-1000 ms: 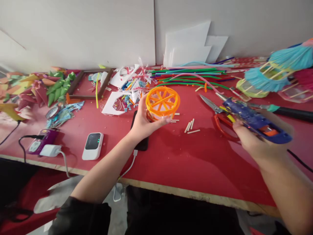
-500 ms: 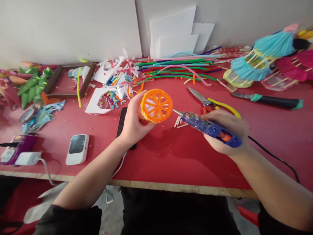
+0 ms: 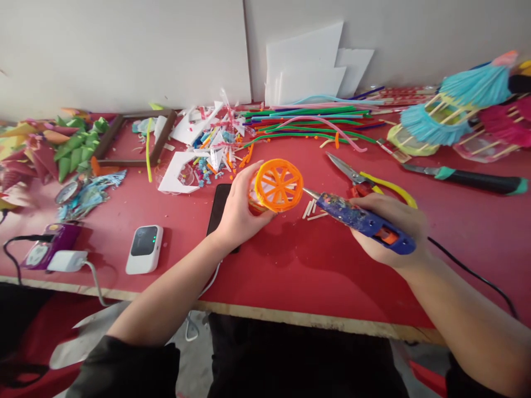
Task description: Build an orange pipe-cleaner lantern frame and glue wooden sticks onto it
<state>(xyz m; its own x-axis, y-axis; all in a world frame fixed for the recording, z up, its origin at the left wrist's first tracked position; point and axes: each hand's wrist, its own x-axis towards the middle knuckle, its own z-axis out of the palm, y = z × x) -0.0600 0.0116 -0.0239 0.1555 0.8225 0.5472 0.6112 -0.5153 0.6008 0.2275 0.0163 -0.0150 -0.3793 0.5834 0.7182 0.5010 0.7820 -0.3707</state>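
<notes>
My left hand (image 3: 243,207) is wrapped round a small round craft piece with an orange spoked wheel (image 3: 279,186) on its face, tilted toward the right. In my right hand (image 3: 388,226) is a blue hot glue gun (image 3: 360,218), spattered with residue. Its metal nozzle points left and comes close to the wheel's right rim; I cannot tell whether they touch. Several short pale sticks (image 3: 312,210) lie on the red table below the nozzle. Behind my right hand rest scissors (image 3: 346,168) with red and yellow on the handles, partly hidden by the hand.
A phone (image 3: 218,207) lies under my left hand. Left of it are a white hotspot device (image 3: 144,250) and a purple power strip (image 3: 52,243). Pipe cleaners (image 3: 315,124) and foam scraps line the back. A utility knife (image 3: 468,178) and blue paper-roofed models (image 3: 440,121) occupy the right.
My right hand has brought the glue gun left from beside the scissors to the wheel, leaving the scissors on the table. The wheel has been tilted to face right.
</notes>
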